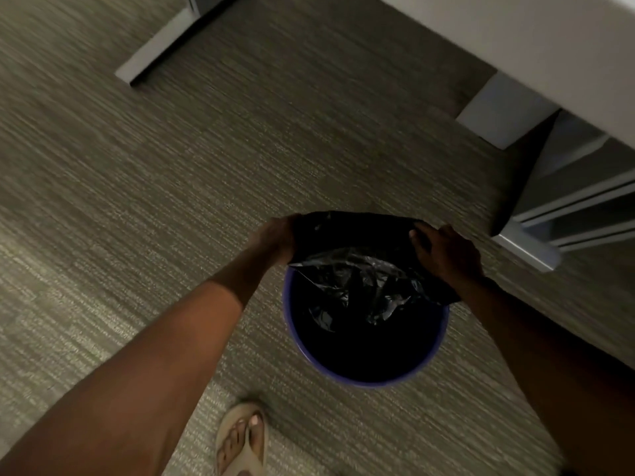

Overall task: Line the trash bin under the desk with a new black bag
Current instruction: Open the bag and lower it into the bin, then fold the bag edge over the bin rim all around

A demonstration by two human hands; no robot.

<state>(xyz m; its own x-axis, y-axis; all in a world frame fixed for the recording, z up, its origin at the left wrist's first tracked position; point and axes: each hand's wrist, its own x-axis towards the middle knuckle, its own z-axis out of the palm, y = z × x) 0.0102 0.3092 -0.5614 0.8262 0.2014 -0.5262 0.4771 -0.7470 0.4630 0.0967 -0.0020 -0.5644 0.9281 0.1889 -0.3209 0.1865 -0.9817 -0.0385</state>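
A round bin with a purple-blue rim [311, 359] stands on the carpet below me. A black plastic bag [357, 269] hangs crumpled inside it, and its top edge is stretched over the far side of the rim. My left hand [275, 237] grips the bag's edge at the far left of the bin. My right hand [443, 252] holds the bag's edge at the far right, fingers pressed on the plastic. The near half of the rim shows bare. The bin's inside is dark.
A white desk [536, 46] crosses the upper right, with its leg foot [494, 118] and a grey drawer unit [567, 214] close to the right of the bin. Another desk foot [154, 53] lies at the upper left. My sandalled foot [242, 438] stands just in front of the bin.
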